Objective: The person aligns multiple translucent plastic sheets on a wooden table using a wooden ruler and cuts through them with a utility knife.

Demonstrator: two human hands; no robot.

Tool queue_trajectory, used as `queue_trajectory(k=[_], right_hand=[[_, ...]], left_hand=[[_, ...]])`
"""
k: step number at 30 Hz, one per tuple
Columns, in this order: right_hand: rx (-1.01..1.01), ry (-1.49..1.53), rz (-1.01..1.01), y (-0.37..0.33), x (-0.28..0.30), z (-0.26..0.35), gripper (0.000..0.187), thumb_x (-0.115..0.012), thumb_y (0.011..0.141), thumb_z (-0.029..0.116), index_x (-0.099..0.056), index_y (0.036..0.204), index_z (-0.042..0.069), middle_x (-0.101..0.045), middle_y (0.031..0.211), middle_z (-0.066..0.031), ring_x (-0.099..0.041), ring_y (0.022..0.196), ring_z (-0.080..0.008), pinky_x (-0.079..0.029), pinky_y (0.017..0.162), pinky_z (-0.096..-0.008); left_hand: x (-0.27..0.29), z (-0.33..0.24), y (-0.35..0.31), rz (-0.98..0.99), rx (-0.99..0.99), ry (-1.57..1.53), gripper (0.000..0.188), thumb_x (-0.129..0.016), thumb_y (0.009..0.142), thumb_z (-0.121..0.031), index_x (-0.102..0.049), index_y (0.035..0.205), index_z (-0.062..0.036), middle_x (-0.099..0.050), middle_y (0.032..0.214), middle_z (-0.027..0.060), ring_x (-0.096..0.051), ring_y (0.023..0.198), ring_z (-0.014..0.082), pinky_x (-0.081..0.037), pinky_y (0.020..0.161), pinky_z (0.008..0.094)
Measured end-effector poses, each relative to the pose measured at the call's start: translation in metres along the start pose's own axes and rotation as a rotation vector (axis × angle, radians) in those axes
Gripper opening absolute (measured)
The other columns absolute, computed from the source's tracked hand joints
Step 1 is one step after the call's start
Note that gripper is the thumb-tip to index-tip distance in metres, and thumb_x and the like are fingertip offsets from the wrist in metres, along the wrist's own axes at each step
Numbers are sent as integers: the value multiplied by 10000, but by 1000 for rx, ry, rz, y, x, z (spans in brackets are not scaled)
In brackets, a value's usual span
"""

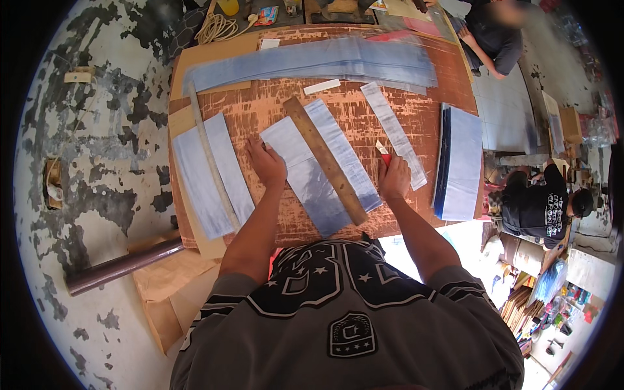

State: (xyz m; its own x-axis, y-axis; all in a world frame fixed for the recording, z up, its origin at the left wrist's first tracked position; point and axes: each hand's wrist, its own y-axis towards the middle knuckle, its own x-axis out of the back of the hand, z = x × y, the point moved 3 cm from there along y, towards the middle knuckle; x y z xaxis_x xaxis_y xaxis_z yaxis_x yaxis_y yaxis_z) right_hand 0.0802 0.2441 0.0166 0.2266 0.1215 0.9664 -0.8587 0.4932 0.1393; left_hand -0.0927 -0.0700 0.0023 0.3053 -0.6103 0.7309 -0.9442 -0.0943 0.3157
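Observation:
A sheet of clear bluish plastic [296, 170] lies slanted in the middle of the worn brown table. Across it runs a flat brown wooden strip [325, 161], like a straightedge. My left hand [268, 164] rests at the sheet's left edge, fingers stretched out and holding nothing. On the right side my right hand [396, 178] is closed around a red-handled cutter knife [385, 156], its pale tip pointing away from me. Just beyond that hand lies a narrow cut strip of the same plastic [394, 135].
Long plastic sheets [312, 62] stretch across the table's far side. More sheets lie left [195, 175] under a thin pale strip [211, 159]; a stack [461, 162] sits right. A small white bar [322, 86] lies between. Two people [497, 32] are at the right.

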Motion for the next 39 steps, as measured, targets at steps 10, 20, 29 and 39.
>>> queue_trajectory(k=[10, 20, 29, 39], right_hand=[[19, 2, -38, 1, -1, 1, 347, -572, 972, 315, -548, 1178, 37, -599, 1032, -145, -578, 998, -347, -453, 873, -478], [53, 10, -105, 0, -1, 6, 331, -578, 965, 329, -563, 1133, 44, -598, 1002, -139, -574, 982, -358, -446, 855, -490], [35, -13, -49, -5, 2, 9, 316, -543, 996, 290, -530, 1136, 7, -608, 1027, -192, -568, 1007, -398, -443, 883, -503], [80, -28, -102, -4, 0, 9, 326, -537, 996, 290, -525, 1129, -8, -595, 1015, -205, -573, 990, -406, -449, 880, -505]], left_hand=[[6, -7, 3, 4, 59, -45, 323, -455, 988, -82, -510, 1268, 71, -360, 1550, 259, -298, 1462, 404, -192, 1237, 506], [7, -4, 2, -43, 64, -58, 327, -496, 967, -68, -500, 1269, 56, -352, 1552, 271, -295, 1461, 419, -201, 1228, 521], [11, -2, 0, -63, 28, -82, 302, -496, 980, -74, -508, 1260, 40, -388, 1533, 260, -296, 1467, 418, -211, 1219, 532], [14, 15, -1, -21, -32, -229, 336, -523, 984, -91, -505, 1298, 27, -394, 1536, 250, -290, 1466, 442, -248, 1204, 539]])
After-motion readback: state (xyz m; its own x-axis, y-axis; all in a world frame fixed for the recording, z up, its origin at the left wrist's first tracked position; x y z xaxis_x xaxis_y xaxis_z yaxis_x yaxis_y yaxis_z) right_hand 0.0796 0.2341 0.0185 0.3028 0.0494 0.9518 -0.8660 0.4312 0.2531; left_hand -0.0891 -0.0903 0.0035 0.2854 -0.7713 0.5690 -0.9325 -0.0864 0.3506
